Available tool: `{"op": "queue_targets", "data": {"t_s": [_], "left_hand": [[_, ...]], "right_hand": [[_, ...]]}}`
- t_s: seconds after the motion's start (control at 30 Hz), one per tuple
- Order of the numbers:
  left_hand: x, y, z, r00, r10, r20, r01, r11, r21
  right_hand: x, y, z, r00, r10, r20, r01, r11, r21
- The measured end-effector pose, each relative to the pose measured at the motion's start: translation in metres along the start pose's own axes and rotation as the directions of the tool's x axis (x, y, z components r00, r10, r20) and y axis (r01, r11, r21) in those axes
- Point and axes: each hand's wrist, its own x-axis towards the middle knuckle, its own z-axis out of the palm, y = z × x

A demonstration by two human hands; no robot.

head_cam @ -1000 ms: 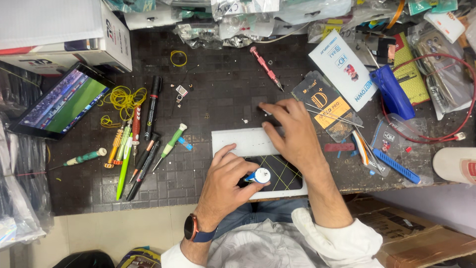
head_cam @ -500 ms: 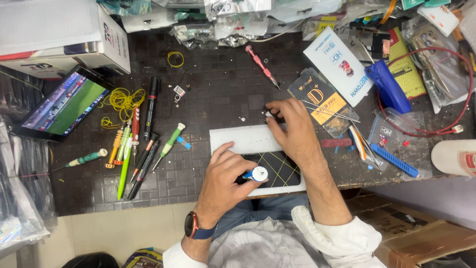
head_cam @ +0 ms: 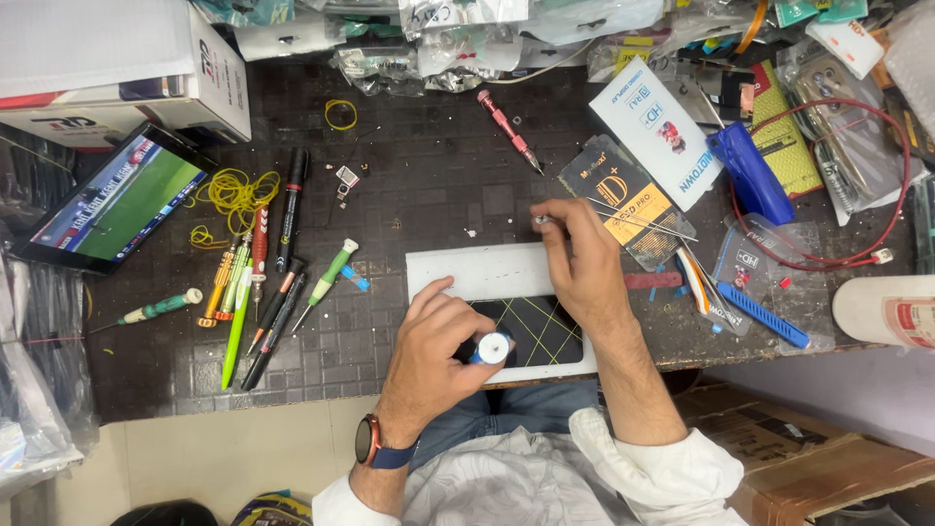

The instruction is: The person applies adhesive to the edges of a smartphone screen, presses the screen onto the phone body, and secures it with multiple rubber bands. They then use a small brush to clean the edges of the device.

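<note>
Counter (head_cam: 438, 185): dark, cluttered, screwdrivers laid out left of the hands.
Left hand (head_cam: 433, 341): curled round a blue-capped tool (head_cam: 490, 348), upright over the phone (head_cam: 506, 312).
Right hand (head_cam: 579, 263): pinching a tiny part (head_cam: 539, 220) beyond the phone's far edge.

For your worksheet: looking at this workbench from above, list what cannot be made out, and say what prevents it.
Head view, all three:
1. The tiny item pinched by the right hand: too small, hidden by the fingers.
2. The blue-and-white tool in the left hand: palm covers its body.
3. The white roll: cut off by the right edge.
</note>
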Motion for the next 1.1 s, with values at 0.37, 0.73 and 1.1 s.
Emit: {"op": "queue_targets", "data": {"t_s": [0.37, 0.73, 1.1], "left_hand": [[-0.017, -0.01, 0.015, 0.958, -0.079, -0.277, 0.093, 0.995, 0.041], [0.002, 0.004, 0.016, 0.984, -0.064, -0.165, 0.112, 0.947, 0.301], [0.0, 0.001, 0.016, 0.983, -0.046, -0.178, 0.1, 0.945, 0.313]], "right_hand": [[-0.045, -0.004, -0.005, 1.0, 0.012, -0.015, -0.005, 0.901, 0.434], [-0.086, -0.009, 0.001, 0.955, 0.283, 0.09, -0.289, 0.814, 0.504], [-0.08, -0.017, -0.005, 0.979, 0.151, 0.139, -0.182, 0.952, 0.247]]}}
